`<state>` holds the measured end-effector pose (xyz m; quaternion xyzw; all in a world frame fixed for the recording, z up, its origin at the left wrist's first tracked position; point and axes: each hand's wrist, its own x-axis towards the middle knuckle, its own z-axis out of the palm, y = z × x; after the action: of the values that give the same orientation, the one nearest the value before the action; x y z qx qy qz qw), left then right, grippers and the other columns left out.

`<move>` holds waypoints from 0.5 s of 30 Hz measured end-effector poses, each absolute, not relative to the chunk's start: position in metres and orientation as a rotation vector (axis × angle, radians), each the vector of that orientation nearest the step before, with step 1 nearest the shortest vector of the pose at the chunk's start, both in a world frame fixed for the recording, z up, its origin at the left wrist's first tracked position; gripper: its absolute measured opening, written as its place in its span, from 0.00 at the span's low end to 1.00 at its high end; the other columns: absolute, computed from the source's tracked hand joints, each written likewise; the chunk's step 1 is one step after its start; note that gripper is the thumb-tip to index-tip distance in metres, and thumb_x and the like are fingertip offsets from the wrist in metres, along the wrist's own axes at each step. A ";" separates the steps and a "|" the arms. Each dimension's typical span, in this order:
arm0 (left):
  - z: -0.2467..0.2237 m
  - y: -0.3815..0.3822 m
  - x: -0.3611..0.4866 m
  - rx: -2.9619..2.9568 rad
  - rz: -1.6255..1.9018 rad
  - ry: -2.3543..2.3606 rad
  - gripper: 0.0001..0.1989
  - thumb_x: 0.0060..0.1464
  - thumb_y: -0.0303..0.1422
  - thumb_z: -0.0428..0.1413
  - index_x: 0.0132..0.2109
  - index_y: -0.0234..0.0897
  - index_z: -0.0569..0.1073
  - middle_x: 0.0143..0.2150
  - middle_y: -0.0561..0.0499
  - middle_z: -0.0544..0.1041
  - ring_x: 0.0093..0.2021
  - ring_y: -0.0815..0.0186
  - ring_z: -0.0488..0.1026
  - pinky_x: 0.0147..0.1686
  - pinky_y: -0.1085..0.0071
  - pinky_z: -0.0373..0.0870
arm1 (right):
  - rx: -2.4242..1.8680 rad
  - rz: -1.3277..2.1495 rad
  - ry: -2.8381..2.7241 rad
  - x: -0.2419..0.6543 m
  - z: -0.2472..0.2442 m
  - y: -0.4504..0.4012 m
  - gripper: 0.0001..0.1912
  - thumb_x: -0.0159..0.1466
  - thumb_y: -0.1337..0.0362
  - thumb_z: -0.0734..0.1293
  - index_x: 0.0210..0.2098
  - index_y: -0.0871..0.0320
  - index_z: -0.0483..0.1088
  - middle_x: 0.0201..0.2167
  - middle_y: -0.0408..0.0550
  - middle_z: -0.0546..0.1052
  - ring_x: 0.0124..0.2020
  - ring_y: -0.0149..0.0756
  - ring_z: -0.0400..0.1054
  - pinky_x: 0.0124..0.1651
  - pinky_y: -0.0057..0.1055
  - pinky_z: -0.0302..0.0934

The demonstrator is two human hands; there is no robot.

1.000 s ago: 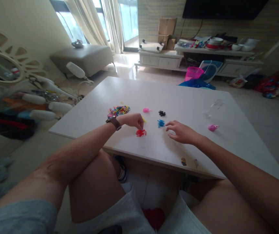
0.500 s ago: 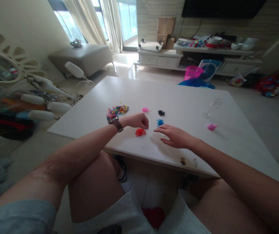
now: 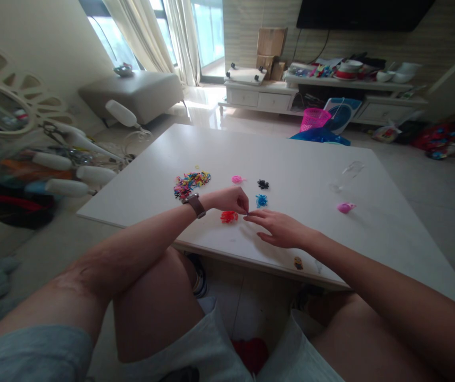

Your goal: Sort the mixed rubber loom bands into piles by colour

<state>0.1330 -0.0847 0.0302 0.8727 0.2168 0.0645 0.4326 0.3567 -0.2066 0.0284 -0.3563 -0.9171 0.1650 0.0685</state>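
Since the earlier frame, the left hand (image 3: 233,199) has moved toward the right hand (image 3: 281,228), and their fingertips now meet or nearly meet. The left is pinched closed, apparently on a tiny item too blurred to identify; the right is loosely open, fingers extended, just beside the red bands (image 3: 228,217) and blue bands (image 3: 261,201) on the worktop (image 3: 211,148). Beyond stands a pink basket (image 3: 315,120), contents unclear.
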 end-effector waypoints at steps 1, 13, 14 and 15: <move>0.030 -0.085 0.133 2.169 0.153 0.541 0.05 0.49 0.29 0.65 0.35 0.33 0.84 0.28 0.49 0.82 0.28 0.68 0.75 0.31 0.74 0.67 | -1.073 0.494 -2.760 0.356 0.028 -0.207 0.32 0.65 0.67 0.66 0.69 0.53 0.62 0.64 0.56 0.70 0.63 0.49 0.66 0.64 0.48 0.64; 0.032 -0.064 0.118 2.272 0.254 0.738 0.10 0.54 0.31 0.61 0.41 0.32 0.83 0.39 0.45 0.83 0.36 0.66 0.76 0.38 0.72 0.70 | -1.474 0.252 -2.677 0.378 0.018 -0.185 0.22 0.67 0.65 0.65 0.60 0.60 0.70 0.62 0.57 0.73 0.62 0.51 0.67 0.65 0.49 0.63; 0.033 -0.058 0.112 2.271 0.299 0.822 0.10 0.54 0.31 0.61 0.41 0.32 0.83 0.38 0.45 0.83 0.36 0.66 0.76 0.38 0.72 0.70 | -1.533 0.235 -2.646 0.383 0.015 -0.182 0.22 0.66 0.65 0.65 0.60 0.59 0.70 0.62 0.57 0.73 0.61 0.51 0.67 0.65 0.49 0.63; 0.034 -0.052 0.105 2.261 0.350 0.923 0.10 0.54 0.32 0.60 0.41 0.32 0.83 0.37 0.45 0.83 0.36 0.65 0.76 0.37 0.72 0.70 | -1.577 0.226 -2.622 0.388 0.013 -0.179 0.22 0.66 0.66 0.65 0.60 0.59 0.70 0.61 0.57 0.73 0.61 0.50 0.67 0.65 0.48 0.63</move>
<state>0.1048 -0.0524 0.0345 0.8648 0.3530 0.1337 0.3312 0.3878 -0.1791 0.0130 -0.5137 -0.8540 0.0736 0.0369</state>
